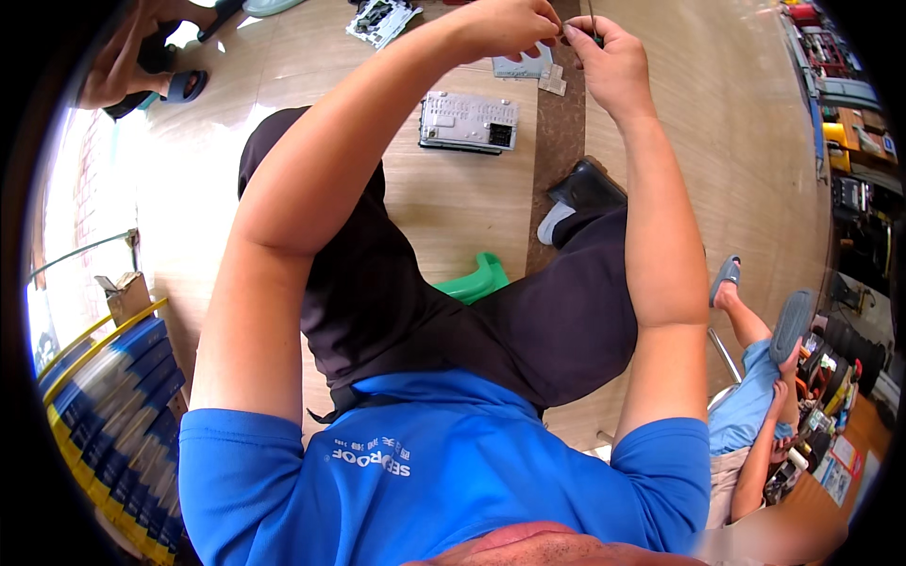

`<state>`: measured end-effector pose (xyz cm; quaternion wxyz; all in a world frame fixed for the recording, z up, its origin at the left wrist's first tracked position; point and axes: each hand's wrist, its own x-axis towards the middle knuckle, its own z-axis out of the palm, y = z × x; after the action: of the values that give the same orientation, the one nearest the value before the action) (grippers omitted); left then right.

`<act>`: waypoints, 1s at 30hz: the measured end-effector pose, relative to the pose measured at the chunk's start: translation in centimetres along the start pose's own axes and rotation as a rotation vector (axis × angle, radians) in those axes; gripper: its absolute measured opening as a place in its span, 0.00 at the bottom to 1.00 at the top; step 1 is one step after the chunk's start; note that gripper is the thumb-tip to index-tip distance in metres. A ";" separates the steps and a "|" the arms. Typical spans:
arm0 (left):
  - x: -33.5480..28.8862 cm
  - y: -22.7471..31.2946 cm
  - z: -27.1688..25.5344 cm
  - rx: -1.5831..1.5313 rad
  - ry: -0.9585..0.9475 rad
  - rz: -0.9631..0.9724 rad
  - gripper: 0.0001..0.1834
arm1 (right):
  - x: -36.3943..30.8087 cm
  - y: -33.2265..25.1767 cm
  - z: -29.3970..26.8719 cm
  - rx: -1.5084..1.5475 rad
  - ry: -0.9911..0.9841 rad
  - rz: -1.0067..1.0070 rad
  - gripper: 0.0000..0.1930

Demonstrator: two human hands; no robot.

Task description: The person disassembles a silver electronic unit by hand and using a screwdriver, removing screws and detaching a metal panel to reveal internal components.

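Note:
Both my hands are raised close together at the top of the view, above the floor. My left hand (507,28) has its fingertips pinched, and whatever small thing is between them is too small to name. Just right of it, my right hand (613,74) is closed around a thin dark tool (593,9), its slim shaft pointing up past the fingers and a dark green part showing by the palm. Below my hands on the floor lies a silver metal box-shaped electronic unit (462,115) with a black connector socket. A flat metal plate (522,66) is partly hidden under my hands.
A small pale bracket (553,81) lies by the plate, and a white frame-like part (381,21) farther off. I sit on a green stool (481,279). Another person's legs (744,321) are at right, someone's sandalled foot (184,87) at upper left. A rack of blue boxes (123,415) stands left.

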<state>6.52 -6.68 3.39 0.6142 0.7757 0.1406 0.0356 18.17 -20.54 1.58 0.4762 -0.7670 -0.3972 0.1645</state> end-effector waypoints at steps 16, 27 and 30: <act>-3.9 1.2 -9.5 -0.222 0.431 0.025 0.15 | 1.1 -1.2 -2.0 0.167 0.104 0.018 0.08; -4.6 -0.6 -10.3 0.766 0.260 0.219 0.15 | 3.4 7.6 3.6 -0.182 -0.050 0.045 0.08; -3.5 -1.2 -9.2 0.891 0.011 0.074 0.17 | 3.4 10.6 5.2 -0.367 -0.110 0.068 0.09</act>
<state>0.87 1.29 4.91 0.2177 0.9689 0.1177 -0.0026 21.85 -17.32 -9.71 0.3003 -0.8437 -0.4199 0.1470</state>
